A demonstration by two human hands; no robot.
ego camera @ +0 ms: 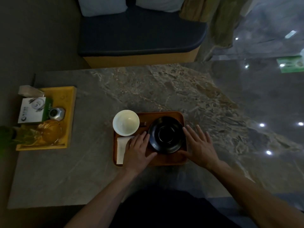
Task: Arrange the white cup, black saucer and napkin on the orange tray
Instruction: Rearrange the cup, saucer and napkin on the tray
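Observation:
The orange tray (166, 159) lies on the stone table in front of me. On it, the black saucer (166, 134) sits right of centre. The empty white cup (126, 122) stands at the tray's far left corner, overhanging the rim. A folded white napkin (121, 148) lies along the tray's left side. My left hand (139, 151) rests flat with fingers apart, partly over the napkin and touching the saucer's left edge. Spread at the saucer's right edge, my right hand (199, 143) lies over the tray's right rim. Neither hand grips anything.
A yellow tray (71, 102) at the table's left holds a white-and-green box (33, 111), a small metal object (56, 113), amber glassware (49, 131) and a green bottle (7, 133). A dark-cushioned bench (141, 33) stands beyond the table. Glossy floor lies to the right.

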